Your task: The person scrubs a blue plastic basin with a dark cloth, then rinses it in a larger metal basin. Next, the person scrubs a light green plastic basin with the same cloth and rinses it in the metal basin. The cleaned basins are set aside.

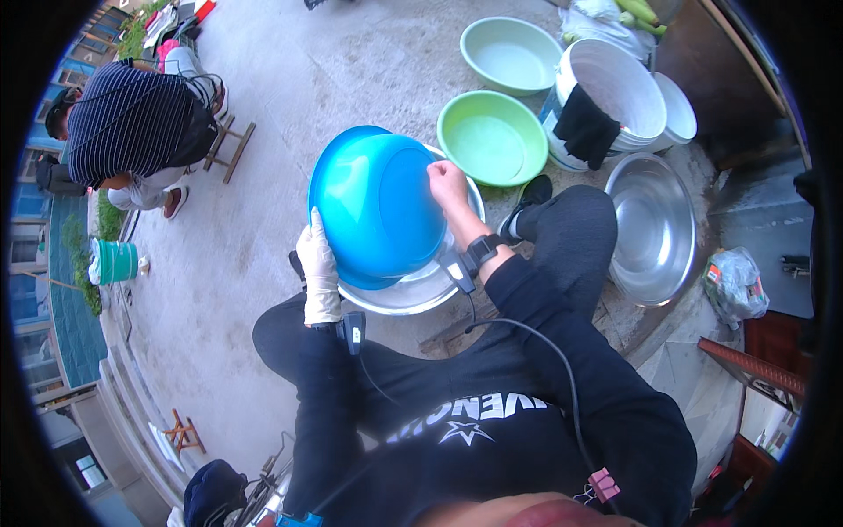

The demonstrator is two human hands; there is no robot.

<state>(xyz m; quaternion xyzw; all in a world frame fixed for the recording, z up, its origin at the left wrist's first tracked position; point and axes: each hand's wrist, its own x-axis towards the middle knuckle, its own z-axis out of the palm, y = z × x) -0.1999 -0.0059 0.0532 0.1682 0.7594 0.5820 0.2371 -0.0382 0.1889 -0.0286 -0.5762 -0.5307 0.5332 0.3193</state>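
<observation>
A blue plastic basin (373, 206) is tipped up in front of me, its rounded underside facing my right hand. My left hand (318, 270), in a white glove, grips the basin's rim at the near left. Bare and curled closed, my right hand (449, 186) is against the basin's right side; whatever its fingers hold, if anything, is hidden. Under the blue basin stands a wide, shiny metal basin (408, 304), mostly covered, so its contents are hard to make out.
Beyond my right hand are a green basin (492, 140), a pale green basin (511, 54) and a white bucket (615, 88) with a black cloth (586, 127). Another metal basin (652, 233) lies right of my knee. A person (136, 123) sits at the far left.
</observation>
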